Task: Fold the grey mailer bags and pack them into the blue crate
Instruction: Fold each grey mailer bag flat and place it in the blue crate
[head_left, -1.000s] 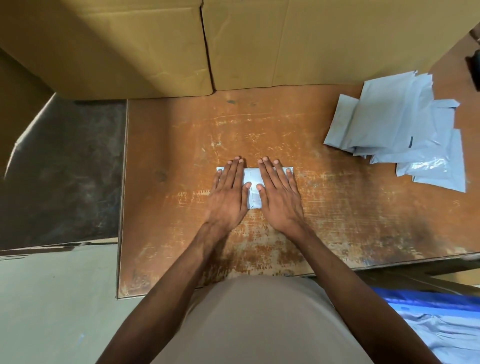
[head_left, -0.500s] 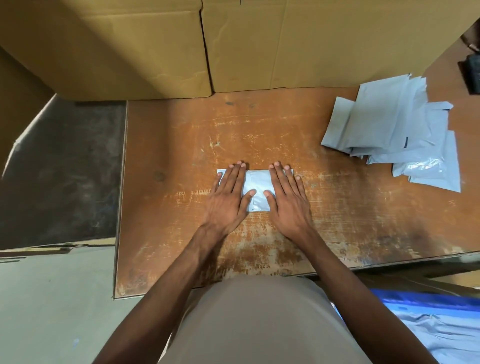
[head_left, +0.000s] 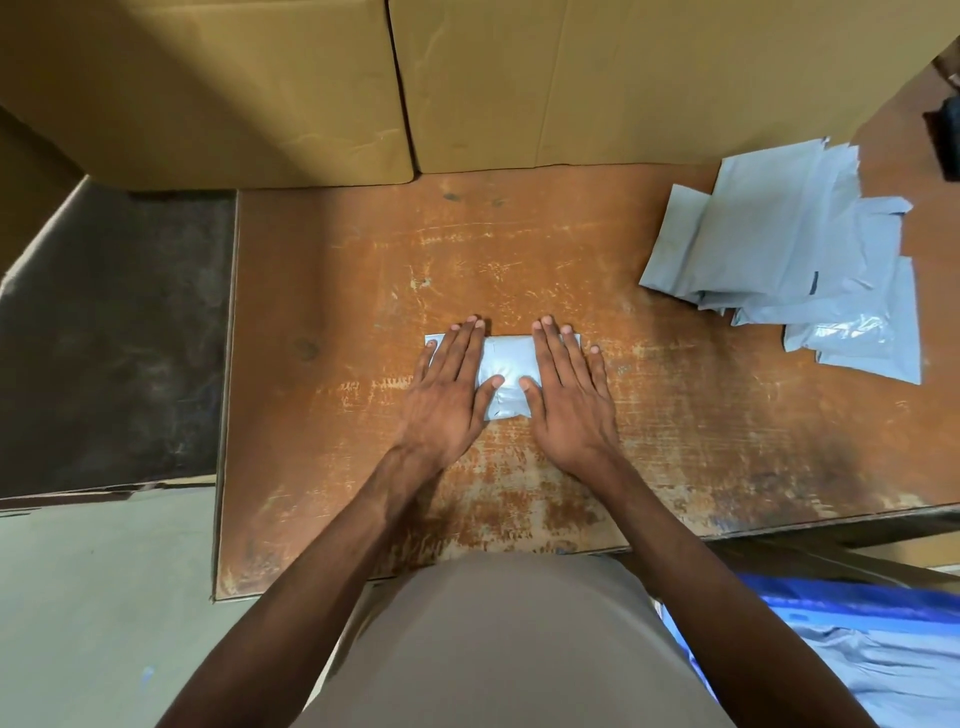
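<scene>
Your hands have slid apart, baring more of the folded grey mailer bag (head_left: 506, 376). Left hand (head_left: 449, 392) and right hand (head_left: 569, 400) press it flat, fingers straight, mid-surface; unfolded bags (head_left: 795, 249) at two o'clock.

A person in a plain beige garment (head_left: 498, 649), seen nearest the tabletop's (head_left: 675, 441) front edge. Both forearms are bare, sleeveless, with no watch or rings.

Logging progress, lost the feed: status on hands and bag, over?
Left hand and right hand flat, pressing folded grey plastic mailer bag. Blue plastic crate low right. Nothing in the way.
</scene>
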